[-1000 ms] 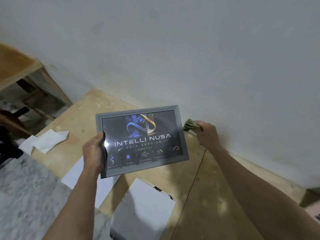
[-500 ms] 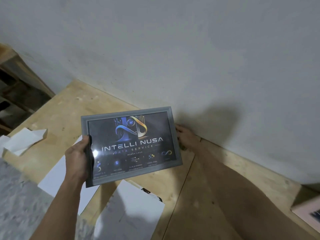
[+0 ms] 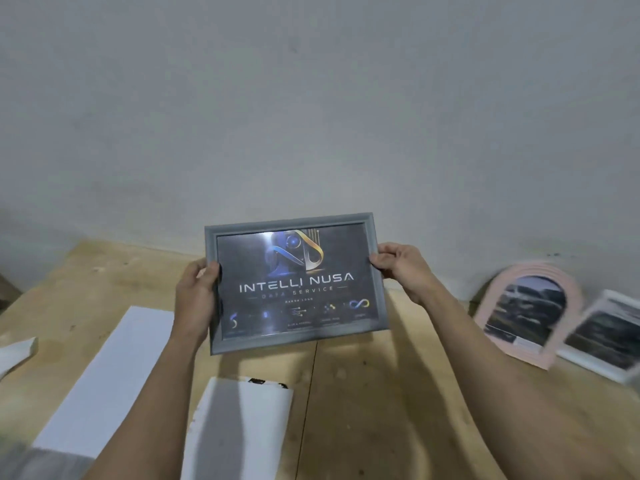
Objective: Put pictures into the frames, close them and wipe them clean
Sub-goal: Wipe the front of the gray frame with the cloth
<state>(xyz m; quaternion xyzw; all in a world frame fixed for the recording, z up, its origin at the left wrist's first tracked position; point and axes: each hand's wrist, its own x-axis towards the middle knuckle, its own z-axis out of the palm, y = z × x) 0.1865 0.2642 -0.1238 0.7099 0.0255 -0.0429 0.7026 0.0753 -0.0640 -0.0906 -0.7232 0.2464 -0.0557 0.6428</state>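
A person holds a grey picture frame [image 3: 294,282] up over the wooden desk [image 3: 363,393], the left hand [image 3: 195,299] and right hand [image 3: 401,268] each gripping a side edge. To the right, a pink arched frame [image 3: 526,311] and a white frame [image 3: 602,336] lean against the wall [image 3: 311,98].

Grey frame [image 3: 294,223], dark pic w/ blue-gold logo, white lettering. Tan wood surface [image 3: 363,393]. White sheets [image 3: 114,368]. Pink arched frame [image 3: 571,289]. Wall [image 3: 311,98] pale grey.

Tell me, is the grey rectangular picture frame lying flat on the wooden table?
No: the grey rectangular picture frame is held up above the wooden table, with the left hand and right hand gripping its sides.
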